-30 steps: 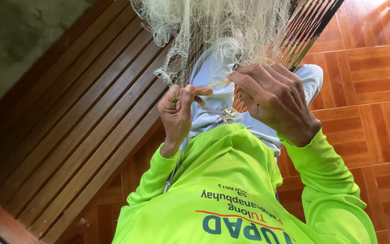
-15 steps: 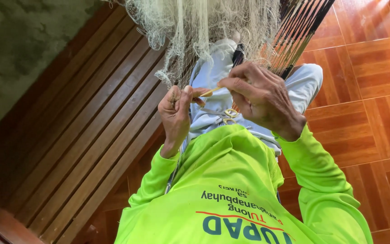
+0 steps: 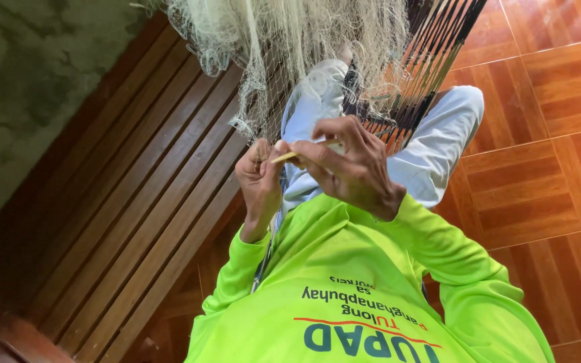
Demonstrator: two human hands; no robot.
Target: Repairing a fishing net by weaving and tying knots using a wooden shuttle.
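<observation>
Hanging pale fishing net (image 3: pixel 290 40), fine mesh | left hand (image 3: pixel 260 178) grip pinching net | right hand (image 3: pixel 351 168) grip grasping thin yellow needle (image 3: pixel 297 153)

The left hand (image 3: pixel 260 178) and right hand (image 3: pixel 351 168) meet close together in front of the chest, with a thin netting needle (image 3: pixel 300 150) between them. A fishing net (image 3: pixel 290 47) hangs just beyond both hands. A slatted bench (image 3: pixel 136 202) lies left of the left hand; tiled floor (image 3: pixel 539 154) lies right of the right hand.

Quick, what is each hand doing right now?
Left hand: closed, pinching the pale fishing net.
Right hand: closed, holding a thin yellowish stick.
</observation>
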